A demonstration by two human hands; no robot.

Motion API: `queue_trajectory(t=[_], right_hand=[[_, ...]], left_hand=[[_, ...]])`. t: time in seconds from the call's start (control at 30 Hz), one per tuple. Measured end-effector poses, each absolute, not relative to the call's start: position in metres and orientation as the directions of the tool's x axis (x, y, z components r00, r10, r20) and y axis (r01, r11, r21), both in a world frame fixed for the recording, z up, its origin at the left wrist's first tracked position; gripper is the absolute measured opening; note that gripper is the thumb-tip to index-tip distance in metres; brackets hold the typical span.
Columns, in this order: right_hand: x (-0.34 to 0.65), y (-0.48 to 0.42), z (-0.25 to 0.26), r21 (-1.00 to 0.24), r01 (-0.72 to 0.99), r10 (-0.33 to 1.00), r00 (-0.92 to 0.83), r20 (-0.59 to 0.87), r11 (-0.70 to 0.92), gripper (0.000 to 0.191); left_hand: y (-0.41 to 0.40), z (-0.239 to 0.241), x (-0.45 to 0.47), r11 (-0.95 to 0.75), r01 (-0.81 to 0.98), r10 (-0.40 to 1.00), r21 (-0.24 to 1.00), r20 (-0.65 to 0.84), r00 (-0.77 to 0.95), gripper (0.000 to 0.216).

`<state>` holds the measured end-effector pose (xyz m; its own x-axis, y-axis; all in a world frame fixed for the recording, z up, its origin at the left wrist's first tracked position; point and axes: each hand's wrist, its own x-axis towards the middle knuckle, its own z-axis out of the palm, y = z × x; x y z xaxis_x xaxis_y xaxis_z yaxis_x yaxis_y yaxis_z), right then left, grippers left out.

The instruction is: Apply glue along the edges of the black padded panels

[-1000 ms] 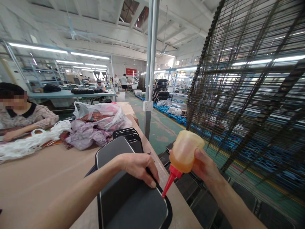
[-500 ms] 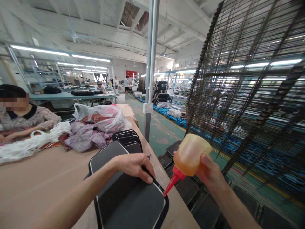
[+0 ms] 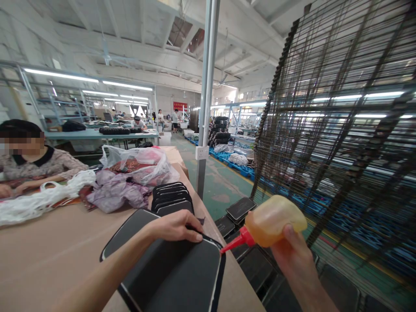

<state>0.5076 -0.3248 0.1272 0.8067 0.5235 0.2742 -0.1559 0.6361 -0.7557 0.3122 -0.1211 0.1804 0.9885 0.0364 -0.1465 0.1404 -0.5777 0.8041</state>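
Note:
My right hand (image 3: 294,249) is closed around a clear squeeze bottle (image 3: 277,219) of amber liquid, tilted with its red nozzle (image 3: 238,241) pointing left and down. The nozzle's tip is at the upper right corner of a black padded panel (image 3: 185,273) with rounded corners and a pale line along its border. My left hand (image 3: 178,226) grips the panel's far edge, thumb on top; its other fingers are partly hidden. Another dark panel (image 3: 125,234) lies beneath it to the left. Just beyond, several similar black panels (image 3: 172,197) overlap in a stack.
Purple cloth (image 3: 118,190) and a clear plastic bag (image 3: 146,162) lie on the brown-covered table (image 3: 58,251). At far left sits a person (image 3: 42,160) beside white strips (image 3: 39,199). A metal post (image 3: 204,99) rises beyond the table. Wire racks (image 3: 325,117) and more black panels (image 3: 260,264) are at right.
The bottle has tipped closer to horizontal and its nozzle tip has shifted slightly up along the panel's corner. My left hand still grips the edge. The view has shifted slightly.

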Motion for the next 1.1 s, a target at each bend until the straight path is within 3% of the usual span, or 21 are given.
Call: queue_trajectory(t=[0.2, 0.53, 1.1], right_hand=[[0.507, -0.323, 0.127, -0.754, -0.185, 0.531, 0.811, 0.244, 0.63, 0.06], [0.505, -0.321, 0.117, -0.752, -0.143, 0.486, 0.835, 0.257, 0.643, 0.055], [0.493, -0.325, 0.119, -0.742, -0.249, 0.554, 0.809, 0.194, 0.623, 0.06]], left_hand=[[-0.12, 0.175, 0.309, -0.573, 0.17, 0.096, 0.802, -0.14, 0.985, 0.03], [-0.115, 0.166, 0.306, -0.525, 0.198, 0.144, 0.828, -0.143, 0.979, 0.028], [-0.111, 0.157, 0.301, -0.366, 0.246, 0.204, 0.897, -0.181, 0.962, 0.038]])
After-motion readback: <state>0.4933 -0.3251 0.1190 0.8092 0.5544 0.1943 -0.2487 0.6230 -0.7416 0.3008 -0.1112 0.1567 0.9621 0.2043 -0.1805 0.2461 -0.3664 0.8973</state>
